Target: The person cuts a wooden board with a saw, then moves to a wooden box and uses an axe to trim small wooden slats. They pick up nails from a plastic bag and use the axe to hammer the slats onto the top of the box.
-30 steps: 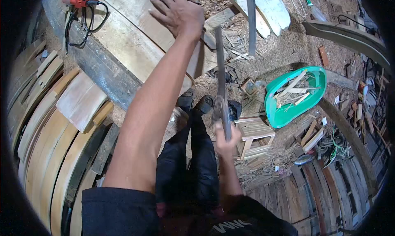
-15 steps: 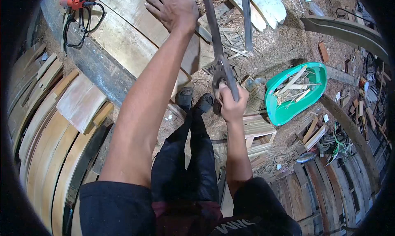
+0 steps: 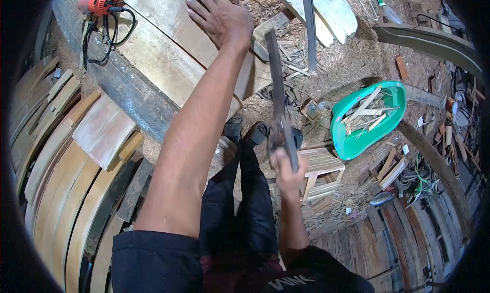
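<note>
Clenching a long, dark saw (image 3: 276, 71) in right grip (image 3: 289, 171)! Resting left grip (image 3: 223, 20), unclenched, on flat, pale board (image 3: 171, 19).

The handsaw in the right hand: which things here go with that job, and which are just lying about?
Seems part of the job:
Handsaw, gripped by the right hand
Board, under the left hand

Seems just lying about:
Red power tool
Green tub, holding wood scraps
Plastic bottle
</note>
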